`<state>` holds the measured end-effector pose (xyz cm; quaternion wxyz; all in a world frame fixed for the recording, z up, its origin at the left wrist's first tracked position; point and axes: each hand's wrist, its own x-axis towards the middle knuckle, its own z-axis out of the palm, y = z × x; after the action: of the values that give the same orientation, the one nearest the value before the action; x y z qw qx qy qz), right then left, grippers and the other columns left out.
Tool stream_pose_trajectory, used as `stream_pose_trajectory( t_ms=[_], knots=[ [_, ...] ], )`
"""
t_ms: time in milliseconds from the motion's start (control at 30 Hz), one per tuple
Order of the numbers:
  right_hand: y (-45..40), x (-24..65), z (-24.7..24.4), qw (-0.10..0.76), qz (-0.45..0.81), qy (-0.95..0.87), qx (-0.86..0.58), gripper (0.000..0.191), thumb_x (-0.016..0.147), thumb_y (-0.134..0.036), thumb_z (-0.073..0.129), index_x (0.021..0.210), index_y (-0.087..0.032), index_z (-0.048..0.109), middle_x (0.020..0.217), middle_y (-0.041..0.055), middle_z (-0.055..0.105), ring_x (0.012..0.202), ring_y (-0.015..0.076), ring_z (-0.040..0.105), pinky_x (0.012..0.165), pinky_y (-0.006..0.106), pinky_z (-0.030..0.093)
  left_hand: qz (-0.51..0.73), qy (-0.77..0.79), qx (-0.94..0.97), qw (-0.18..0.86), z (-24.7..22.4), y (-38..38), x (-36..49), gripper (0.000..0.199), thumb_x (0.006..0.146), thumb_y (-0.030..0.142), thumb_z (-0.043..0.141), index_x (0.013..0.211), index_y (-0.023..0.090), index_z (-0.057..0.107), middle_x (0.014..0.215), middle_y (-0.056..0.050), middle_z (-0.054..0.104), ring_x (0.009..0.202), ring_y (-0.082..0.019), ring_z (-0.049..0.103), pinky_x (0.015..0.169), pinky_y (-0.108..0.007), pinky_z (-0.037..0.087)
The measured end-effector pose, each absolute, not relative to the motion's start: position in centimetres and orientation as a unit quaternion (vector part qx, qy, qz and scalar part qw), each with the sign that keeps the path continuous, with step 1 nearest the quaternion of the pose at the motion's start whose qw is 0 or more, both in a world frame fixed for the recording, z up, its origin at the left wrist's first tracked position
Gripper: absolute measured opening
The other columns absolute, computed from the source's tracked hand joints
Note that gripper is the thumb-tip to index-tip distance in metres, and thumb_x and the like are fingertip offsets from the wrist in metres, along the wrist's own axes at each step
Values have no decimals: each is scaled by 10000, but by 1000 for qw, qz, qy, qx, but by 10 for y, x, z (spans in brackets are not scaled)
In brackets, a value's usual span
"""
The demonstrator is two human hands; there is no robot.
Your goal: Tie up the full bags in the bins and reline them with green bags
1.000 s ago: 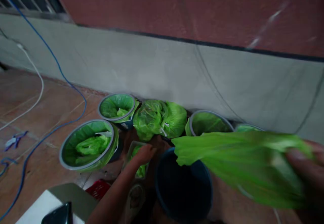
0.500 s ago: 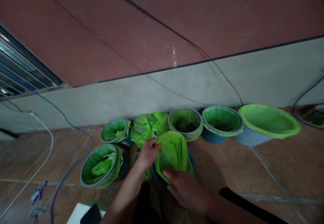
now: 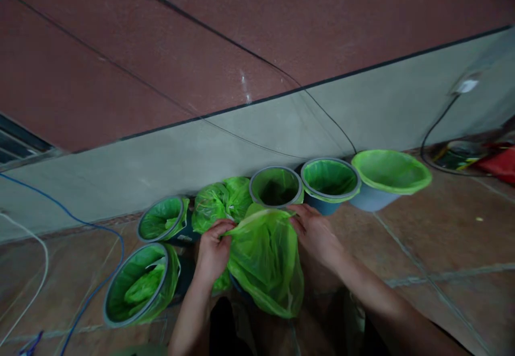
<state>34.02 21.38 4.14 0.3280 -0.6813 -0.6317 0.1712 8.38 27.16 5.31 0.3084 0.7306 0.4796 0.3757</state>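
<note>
My left hand (image 3: 215,246) pinches the left edge of a green plastic bag (image 3: 265,259). The bag's right upper edge is held by my right hand (image 3: 316,232). Spread between both hands, the thin bag hangs over a dark bin mostly hidden beneath it. Just behind it stands a lined bin with a grey rim (image 3: 276,204). Knotted green bags (image 3: 215,203) lie beyond my left hand.
Two lined bins, one at the back (image 3: 161,219) and one nearer (image 3: 134,286), stand left. A blue lined bin (image 3: 330,179) and a pale bin (image 3: 374,197) line the wall at right. A blue cable (image 3: 96,229) crosses the floor at left.
My right hand has moved up and right to the bag's upper edge. The bag is now stretched wider between my hands. The view has shifted to the right.
</note>
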Motion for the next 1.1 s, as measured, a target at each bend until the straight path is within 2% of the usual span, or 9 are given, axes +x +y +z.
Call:
stream_pose_trajectory(
  t_ms=[133, 233, 300, 400, 500, 700, 900, 967, 1100],
  knots=[
    [216, 341, 26, 314, 153, -698, -626, 451, 853, -134, 502, 1294, -200, 572, 1285, 97, 616, 1209, 248, 549, 1061, 420, 436, 374, 404, 757, 353, 63, 265, 91, 245, 748, 78, 493, 717, 189, 709, 889, -31, 699, 850, -157, 665, 789, -257, 510],
    [213, 333, 18, 291, 152, -717, -615, 474, 829, -132, 543, 1299, -195, 559, 1327, 111, 578, 1246, 254, 521, 1071, 426, 424, 373, 372, 762, 378, 72, 258, 98, 223, 782, 91, 518, 702, 185, 703, 849, -28, 700, 799, -143, 666, 736, -235, 506],
    [213, 328, 15, 277, 167, -722, -612, 353, 852, -166, 551, 1199, -185, 611, 1285, 123, 594, 1194, 249, 560, 1017, 403, 460, 377, 362, 758, 390, 75, 255, 102, 214, 790, 96, 523, 702, 182, 698, 844, -30, 703, 787, -141, 668, 721, -232, 508],
    [216, 327, 17, 257, 178, -717, -623, 147, 885, -175, 510, 908, -182, 654, 1044, 96, 669, 994, 214, 639, 874, 332, 498, 367, 354, 764, 396, 73, 253, 101, 207, 784, 104, 515, 694, 181, 685, 852, -37, 709, 785, -149, 673, 723, -244, 520],
    [216, 333, 22, 274, 159, -682, -659, 155, 891, -187, 491, 819, -191, 629, 857, 55, 666, 815, 189, 650, 742, 293, 485, 345, 422, 779, 310, 66, 257, 90, 240, 736, 75, 478, 710, 190, 687, 914, -38, 717, 851, -168, 680, 801, -279, 531],
    [205, 340, 33, 418, 96, -630, -647, 167, 929, -289, 494, 909, -197, 632, 884, 44, 674, 794, 178, 650, 719, 281, 476, 279, 613, 737, 51, 51, 268, 69, 312, 605, 15, 503, 768, 199, 695, 1192, -61, 670, 1055, -260, 643, 931, -390, 512],
    [201, 335, 38, 476, 57, -597, -644, 136, 927, -269, 514, 908, -197, 628, 834, 19, 649, 730, 146, 615, 710, 259, 468, 240, 543, 799, 93, 43, 252, 102, 467, 690, 154, 697, 1151, 202, 643, 1377, -120, 561, 1248, -330, 528, 1062, -530, 397],
    [200, 333, 36, 474, 71, -597, -643, 143, 928, -276, 516, 925, -193, 633, 838, 19, 654, 721, 142, 611, 698, 255, 466, 254, 509, 812, 135, 41, 245, 118, 494, 726, 235, 732, 1204, 215, 608, 1338, -108, 595, 1228, -302, 548, 1052, -510, 409],
    [199, 331, 32, 477, 99, -590, -644, 163, 929, -299, 518, 951, -190, 637, 847, 24, 666, 698, 140, 605, 670, 255, 463, 287, 466, 822, 156, 36, 239, 139, 233, 832, 200, 648, 1064, 219, 650, 1035, -43, 726, 1010, -228, 653, 1039, -489, 410]
  ],
)
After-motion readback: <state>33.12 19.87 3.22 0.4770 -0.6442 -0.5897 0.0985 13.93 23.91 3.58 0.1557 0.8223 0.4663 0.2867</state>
